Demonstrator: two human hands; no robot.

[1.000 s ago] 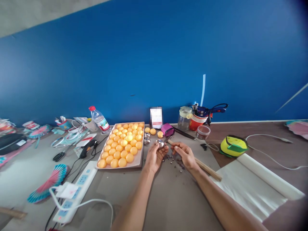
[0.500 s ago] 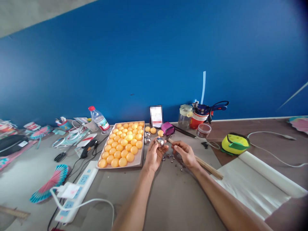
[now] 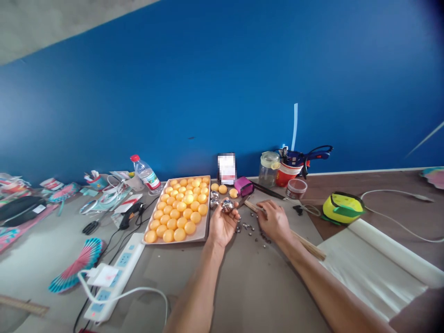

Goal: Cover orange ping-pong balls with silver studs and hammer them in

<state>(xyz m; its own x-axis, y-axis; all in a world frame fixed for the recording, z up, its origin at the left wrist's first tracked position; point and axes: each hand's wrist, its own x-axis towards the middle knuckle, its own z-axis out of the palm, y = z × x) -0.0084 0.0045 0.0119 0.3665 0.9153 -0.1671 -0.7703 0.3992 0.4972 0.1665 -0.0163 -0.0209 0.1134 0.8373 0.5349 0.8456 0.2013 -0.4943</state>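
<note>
My left hand (image 3: 224, 227) is turned palm up, its fingers curled round a shiny silver ball (image 3: 228, 206). To the right, my right hand (image 3: 274, 218) reaches down over a wooden stick (image 3: 310, 246), its fingers bent and close together. What those fingertips hold, if anything, is hidden. Small shiny silver pieces (image 3: 247, 226) lie scattered on the table between the hands. Behind my left hand are more silver balls (image 3: 214, 199) and a few plain orange balls (image 3: 223, 189).
A shallow box (image 3: 208, 217) full of orange balls stands left of my hands. Farther left lie a power strip (image 3: 116, 273), cables and a water bottle (image 3: 149, 178). Behind are a phone (image 3: 227, 169), purple pouch (image 3: 244, 186), jar (image 3: 268, 173) and red cup (image 3: 287, 174). White sheeting (image 3: 378, 273) lies right.
My right hand has moved away from the silver ball, right and down to the wooden stick. My left hand keeps the ball, with its palm opened upward more. The view has shifted slightly.
</note>
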